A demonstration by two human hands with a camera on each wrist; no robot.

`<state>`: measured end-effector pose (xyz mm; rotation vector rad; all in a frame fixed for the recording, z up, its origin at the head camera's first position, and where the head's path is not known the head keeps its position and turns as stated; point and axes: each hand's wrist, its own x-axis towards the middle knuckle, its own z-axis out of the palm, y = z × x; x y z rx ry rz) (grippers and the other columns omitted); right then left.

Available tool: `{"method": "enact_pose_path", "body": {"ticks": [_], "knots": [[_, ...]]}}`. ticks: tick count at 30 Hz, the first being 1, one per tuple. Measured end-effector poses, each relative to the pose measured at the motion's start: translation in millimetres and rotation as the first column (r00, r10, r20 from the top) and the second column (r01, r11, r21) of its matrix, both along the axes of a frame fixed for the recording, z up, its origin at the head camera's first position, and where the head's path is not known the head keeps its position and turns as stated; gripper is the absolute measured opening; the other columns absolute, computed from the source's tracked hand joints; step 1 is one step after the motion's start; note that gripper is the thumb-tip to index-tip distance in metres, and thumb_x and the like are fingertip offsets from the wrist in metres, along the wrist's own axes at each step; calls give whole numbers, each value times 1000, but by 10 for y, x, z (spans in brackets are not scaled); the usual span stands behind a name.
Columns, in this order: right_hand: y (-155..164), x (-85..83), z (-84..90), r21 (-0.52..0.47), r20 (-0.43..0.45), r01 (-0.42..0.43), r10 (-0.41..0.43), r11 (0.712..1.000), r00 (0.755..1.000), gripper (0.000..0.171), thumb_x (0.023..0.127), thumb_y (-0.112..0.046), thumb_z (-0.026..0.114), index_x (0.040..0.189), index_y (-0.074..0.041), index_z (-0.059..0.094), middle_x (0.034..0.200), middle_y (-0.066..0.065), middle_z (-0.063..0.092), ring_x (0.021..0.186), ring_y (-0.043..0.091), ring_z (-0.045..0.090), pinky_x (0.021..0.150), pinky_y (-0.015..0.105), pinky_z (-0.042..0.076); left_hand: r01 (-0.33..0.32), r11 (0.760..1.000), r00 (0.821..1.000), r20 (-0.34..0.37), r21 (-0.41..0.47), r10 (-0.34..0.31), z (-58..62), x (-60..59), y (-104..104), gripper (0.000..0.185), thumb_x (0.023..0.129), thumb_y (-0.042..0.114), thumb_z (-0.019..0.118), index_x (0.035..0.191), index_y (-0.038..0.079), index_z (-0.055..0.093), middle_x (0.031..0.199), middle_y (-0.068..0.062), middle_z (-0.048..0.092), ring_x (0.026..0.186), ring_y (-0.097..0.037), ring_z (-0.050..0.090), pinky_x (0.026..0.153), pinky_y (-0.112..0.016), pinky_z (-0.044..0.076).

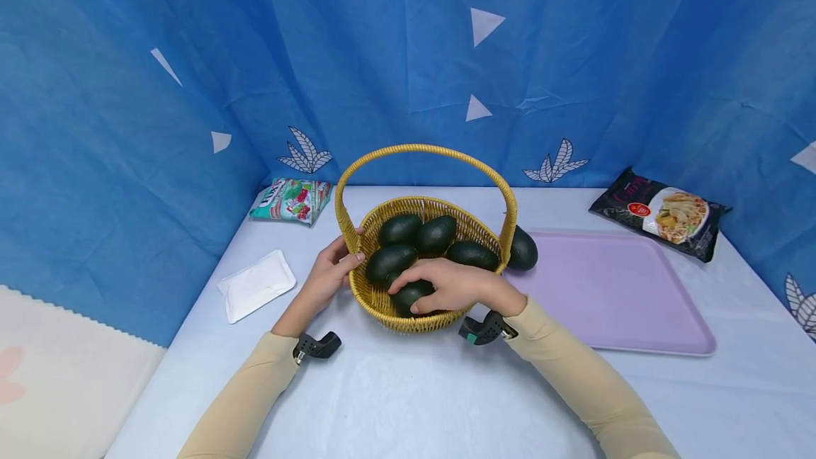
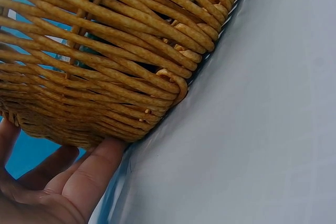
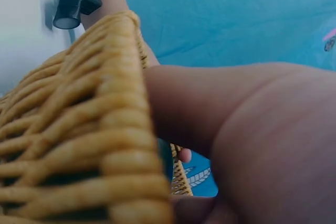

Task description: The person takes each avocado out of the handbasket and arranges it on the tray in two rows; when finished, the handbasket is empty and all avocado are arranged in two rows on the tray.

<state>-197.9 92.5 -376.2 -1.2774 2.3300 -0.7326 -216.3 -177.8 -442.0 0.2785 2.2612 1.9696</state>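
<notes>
On a pale blue table (image 1: 408, 402) walled in by blue patterned cloth, a woven yellow basket (image 1: 382, 307) with a tall arched handle sits in the middle. It holds five dark green avocados, packed close together. The person's right hand (image 1: 455, 285) reaches over the near rim, fingers curled around the nearest avocado (image 1: 408, 296), gripping it from above (the top is the only side left free by the fruit crowding around it). The left hand (image 1: 328, 275) grips the basket's left side where the handle meets the rim, thumb over the edge, which appears to keep the light basket steady; the left wrist view shows its fingers (image 2: 89, 177) pressed against the outer weave low down by the table.

Just right of the basket lies a flat lilac tray (image 1: 612, 296), with one more avocado (image 1: 524, 248) resting on its left edge, touching the basket's handle. Further off sit a noodle packet (image 1: 663, 212) at back right, a green snack packet (image 1: 292, 200) at back left, and a white pouch (image 1: 255, 284) left of the basket.
</notes>
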Motion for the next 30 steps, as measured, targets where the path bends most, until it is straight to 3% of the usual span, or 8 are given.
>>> {"method": "enact_pose_path", "body": {"ticks": [13,23,27,30], "knots": [[81,-25,55,-44,28,49,-48,998,998,41,93,-25,65,133,-27,59,138,0,55,125,18,51,100,39,47,-1,1000,1000,-2,-2,1,-14,-5,-1,53,97,17,56,147,20,41,143,-20,47,120,-31,52,76,-29,60],[168,-29,137,-80,53,111,-107,991,993,40,93,-26,65,132,-30,59,138,-3,55,109,15,53,90,35,49,-1,1000,1000,10,9,1,19,-1,9,54,97,12,55,149,15,39,143,-24,46,109,-19,56,71,-25,59],[288,-7,213,-119,70,139,-131,983,989,40,93,-25,65,133,-29,58,139,-3,54,118,16,53,94,36,49,11,1000,1000,7,20,-11,22,0,19,54,97,8,54,149,10,38,141,-27,45,106,-19,55,71,-24,59],[386,18,284,-140,79,152,-142,978,987,41,93,-25,65,133,-27,58,140,-2,54,123,18,52,97,39,49,0,1000,1000,10,12,0,34,11,15,54,97,10,55,148,13,40,142,-25,46,107,-18,56,72,-24,58]]}}
